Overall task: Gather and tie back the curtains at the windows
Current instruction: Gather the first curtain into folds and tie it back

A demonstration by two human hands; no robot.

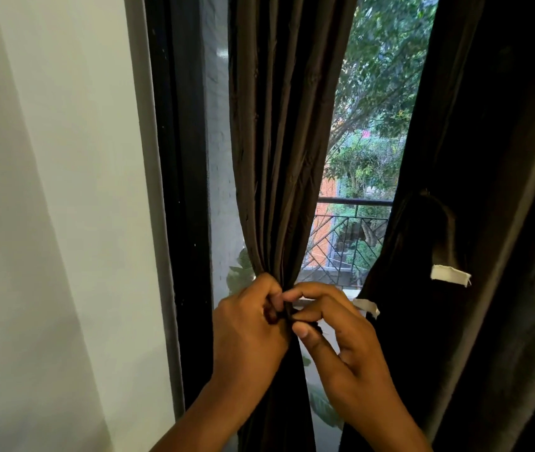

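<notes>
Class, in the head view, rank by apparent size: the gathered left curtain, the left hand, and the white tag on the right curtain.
1. gathered left curtain
2. left hand, though it is nearer the camera
3. white tag

No writing can be read anywhere; the two white tags on the dark curtain look blank.

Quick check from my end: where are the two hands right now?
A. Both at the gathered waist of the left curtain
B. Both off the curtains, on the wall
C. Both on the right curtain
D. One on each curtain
A: the left hand and right hand meet, fingers pinching, where the left curtain is bunched narrow; the right curtain hangs untouched.
</notes>
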